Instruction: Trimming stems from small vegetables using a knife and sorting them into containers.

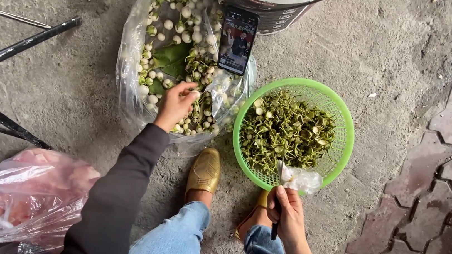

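Rough concrete ground, brick paving at right. Left hand point(175, 104) fingers pinch together on small white eggplants point(191, 34) inside a clear plastic bag point(128, 49). Right hand point(285, 214) is clenched around a dark knife handle point(275, 227), just beside a green basket point(348, 134) of cut stems. Phone point(238, 40) leans against a bucket point(283, 10); pink bag point(23, 195) lies far left.

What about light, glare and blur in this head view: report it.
Head view: soft, even daylight with faint shadows; white glare on the clear bag; lit phone screen readable; green basket and both hands, left hand, right hand, sharp; slight wide-angle bending at the edges.
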